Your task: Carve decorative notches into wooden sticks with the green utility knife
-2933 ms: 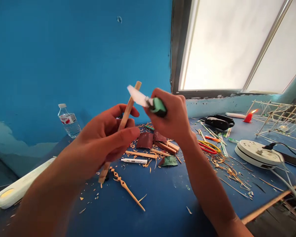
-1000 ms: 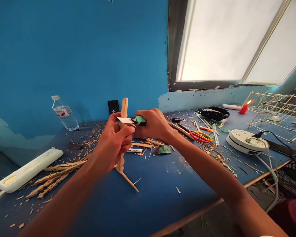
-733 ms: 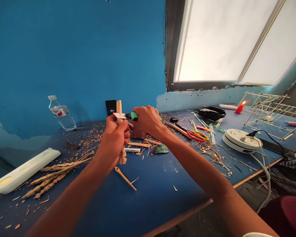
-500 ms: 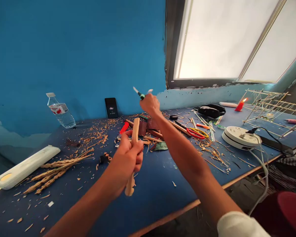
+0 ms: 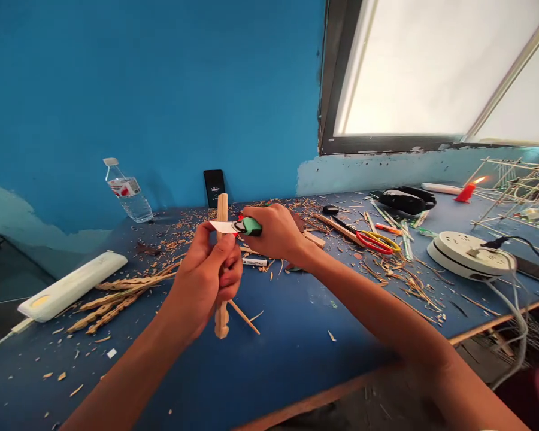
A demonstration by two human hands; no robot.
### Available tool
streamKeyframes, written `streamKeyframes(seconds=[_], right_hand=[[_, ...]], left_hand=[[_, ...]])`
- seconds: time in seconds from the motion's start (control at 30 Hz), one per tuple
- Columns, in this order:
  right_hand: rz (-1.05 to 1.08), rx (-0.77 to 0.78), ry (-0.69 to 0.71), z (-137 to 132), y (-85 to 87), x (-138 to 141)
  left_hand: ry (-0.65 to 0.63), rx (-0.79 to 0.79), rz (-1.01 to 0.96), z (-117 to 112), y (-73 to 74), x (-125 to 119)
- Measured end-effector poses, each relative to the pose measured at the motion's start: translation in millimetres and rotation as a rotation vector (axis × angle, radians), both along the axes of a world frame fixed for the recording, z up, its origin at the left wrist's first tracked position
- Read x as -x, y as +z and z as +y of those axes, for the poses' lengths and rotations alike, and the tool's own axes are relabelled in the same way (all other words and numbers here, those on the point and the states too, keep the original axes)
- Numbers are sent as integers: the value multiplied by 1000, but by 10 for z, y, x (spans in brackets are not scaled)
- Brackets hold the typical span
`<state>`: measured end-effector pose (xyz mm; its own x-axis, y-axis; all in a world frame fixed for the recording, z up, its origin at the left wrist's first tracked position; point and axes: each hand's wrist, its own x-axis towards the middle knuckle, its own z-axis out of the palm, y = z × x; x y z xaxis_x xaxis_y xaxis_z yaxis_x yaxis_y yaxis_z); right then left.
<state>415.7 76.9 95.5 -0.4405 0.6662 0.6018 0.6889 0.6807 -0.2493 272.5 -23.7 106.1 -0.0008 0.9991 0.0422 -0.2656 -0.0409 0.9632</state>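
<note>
My left hand [image 5: 211, 269] is closed around an upright strip of wood [image 5: 222, 208], which sticks out above and below the fist and has a notched lower end. My right hand [image 5: 276, 233] grips a green-handled utility knife [image 5: 250, 226]. Its pale blade points left and lies across the wood just above my left thumb; whether the edge bites into the wood I cannot tell. Under my hands, wood shavings and a white marker [image 5: 254, 262] lie on the blue table [image 5: 287, 347]. A thin sliver of wood [image 5: 245, 317] shows just below my left hand.
Carved sticks [image 5: 117, 302] and a white oblong device [image 5: 74, 284] lie left. A water bottle [image 5: 132, 194] and a phone [image 5: 214, 187] stand by the wall. Rightward are scissors [image 5: 377, 242], a round power strip [image 5: 471, 254] with cables, a lit red candle [image 5: 466, 191] and a stick frame [image 5: 516, 191].
My right hand has come down and back with the knife, from near the wall to the wood in my left hand. The view has shifted left.
</note>
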Motion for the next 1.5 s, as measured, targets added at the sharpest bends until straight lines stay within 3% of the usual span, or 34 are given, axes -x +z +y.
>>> streamKeyframes(seconds=[0.27, 0.47, 0.5, 0.57, 0.67, 0.9, 1.0, 1.17, 1.3, 1.37, 1.5], right_hand=[[-32, 130, -130, 147, 34, 203], [96, 367, -349, 762, 185, 299], [122, 393, -339, 843, 204, 278], [167, 458, -253, 916, 211, 227], [236, 580, 2, 769, 163, 138], [432, 876, 674, -148, 25, -131], [567, 972, 815, -400, 15, -186], [729, 842, 786, -445, 115, -182], [708, 708, 769, -322, 314, -182], [712, 552, 706, -281, 458, -178], [662, 85, 371, -286, 733, -187]], left_hand=[[103, 75, -64, 0, -66, -118], [-13, 285, -96, -487, -203, -163], [59, 280, -143, -560, -208, -115], [41, 334, -202, -658, -217, 2], [-25, 414, -257, -705, -267, 167], [41, 583, -192, -675, -371, 336], [-81, 604, -191, -615, -343, 349], [-281, 508, -188, -429, -250, 452], [-385, 360, -69, -202, 22, 489], [-424, 250, -45, -90, 217, 453], [-381, 9, -24, 62, 557, 305]])
